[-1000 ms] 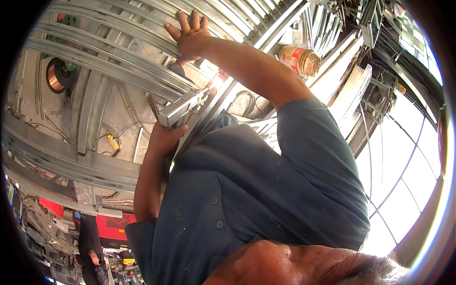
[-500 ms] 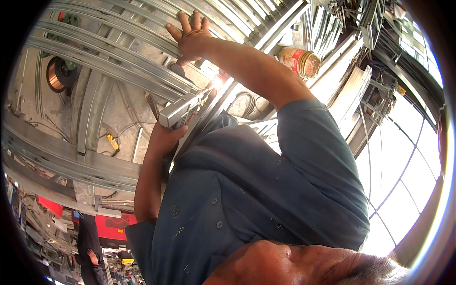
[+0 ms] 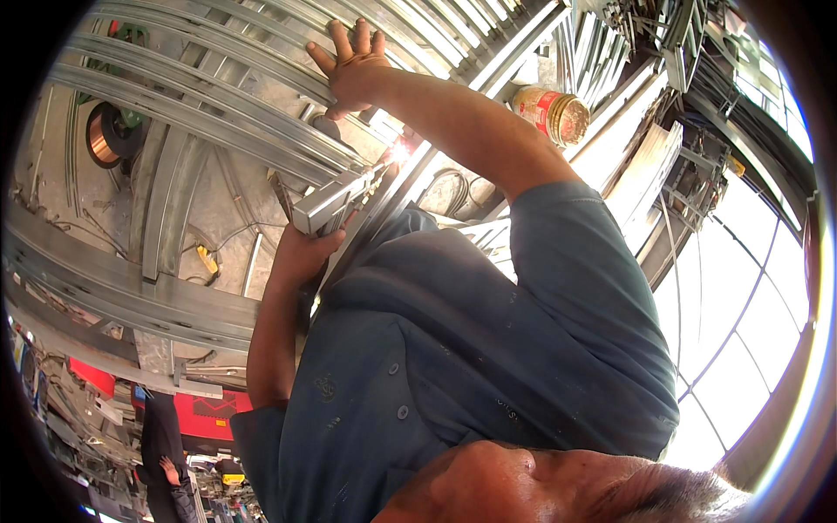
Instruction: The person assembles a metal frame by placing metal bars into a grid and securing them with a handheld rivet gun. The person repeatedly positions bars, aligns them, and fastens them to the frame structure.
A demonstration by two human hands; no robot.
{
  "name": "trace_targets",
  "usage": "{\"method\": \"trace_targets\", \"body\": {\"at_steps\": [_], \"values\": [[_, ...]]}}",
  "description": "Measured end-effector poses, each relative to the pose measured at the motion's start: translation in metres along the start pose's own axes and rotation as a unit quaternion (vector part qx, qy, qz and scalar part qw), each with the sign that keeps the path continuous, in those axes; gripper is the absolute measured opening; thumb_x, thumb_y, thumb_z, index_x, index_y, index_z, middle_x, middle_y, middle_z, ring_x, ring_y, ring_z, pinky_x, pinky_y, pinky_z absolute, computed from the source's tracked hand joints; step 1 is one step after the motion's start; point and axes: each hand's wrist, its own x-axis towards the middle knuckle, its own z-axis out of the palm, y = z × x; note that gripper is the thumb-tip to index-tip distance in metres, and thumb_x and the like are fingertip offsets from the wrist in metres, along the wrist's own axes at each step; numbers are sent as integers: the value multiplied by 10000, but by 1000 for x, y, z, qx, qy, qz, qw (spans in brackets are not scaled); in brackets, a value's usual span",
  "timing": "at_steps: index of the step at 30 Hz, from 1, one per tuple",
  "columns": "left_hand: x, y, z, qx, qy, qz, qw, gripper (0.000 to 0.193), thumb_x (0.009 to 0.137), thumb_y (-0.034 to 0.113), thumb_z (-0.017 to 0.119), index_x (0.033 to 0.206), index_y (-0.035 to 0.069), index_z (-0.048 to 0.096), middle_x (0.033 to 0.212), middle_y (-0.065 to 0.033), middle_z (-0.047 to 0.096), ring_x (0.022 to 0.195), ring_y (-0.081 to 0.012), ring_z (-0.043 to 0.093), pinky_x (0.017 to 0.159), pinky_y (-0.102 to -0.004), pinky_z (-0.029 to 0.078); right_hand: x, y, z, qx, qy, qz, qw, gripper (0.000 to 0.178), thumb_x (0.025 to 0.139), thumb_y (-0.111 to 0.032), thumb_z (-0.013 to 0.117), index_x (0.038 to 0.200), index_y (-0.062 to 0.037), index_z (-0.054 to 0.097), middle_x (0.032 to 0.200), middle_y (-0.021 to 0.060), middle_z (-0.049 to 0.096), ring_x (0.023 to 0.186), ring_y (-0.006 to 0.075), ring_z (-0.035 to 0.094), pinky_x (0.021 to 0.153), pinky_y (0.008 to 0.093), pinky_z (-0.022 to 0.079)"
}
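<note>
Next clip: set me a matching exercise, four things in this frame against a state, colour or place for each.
Things:
1. right hand
2. left hand
3. jar
4. wire spool

States:
A. copper-coloured, at far left
B. spread flat on the metal bars
C. red-labelled, beyond the right forearm
D. closed around the silver tool

Pairs: 1-B, 2-D, 3-C, 4-A

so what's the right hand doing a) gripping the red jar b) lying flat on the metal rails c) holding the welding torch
B: the right hand lies open with fingers spread on the metal rails, while the left hand grips the welding torch.
</note>
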Motion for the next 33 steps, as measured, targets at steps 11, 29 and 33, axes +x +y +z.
{"method": "trace_targets", "body": {"at_steps": [11, 29, 33], "values": [[-2, 6, -1, -17, -25, -14, 999, 302, 843, 74, 714, 1133, 2, 671, 959, -48, 700, 838, -125, 638, 748, -307, 519, 0, 0, 0, -1, 3, 2, 1000, 1198, 796, -675, 718, 1647, -299, -36, 1707, 179, -59, 1492, 609, -46, 1153, 740, 146], [-32, 5, -4, 3, 41, -38, 998, 387, 804, 29, 761, 1179, -14, 675, 1019, -54, 716, 917, -133, 670, 808, -318, 551, -2, 1, 0, 1, 5, -2, 1000, 1204, 791, -683, 721, 1649, -297, -31, 1707, 182, -48, 1499, 598, -31, 1154, 732, 150], [-93, -16, -7, 25, 162, -25, 986, 421, 798, 103, 812, 1178, -27, 684, 919, -73, 730, 835, -157, 682, 727, -338, 552, -3, 0, -1, 17, 11, -11, 1000, 1224, 777, -661, 748, 1651, -266, -13, 1691, 218, -50, 1491, 610, -20, 1154, 728, 159]]}}
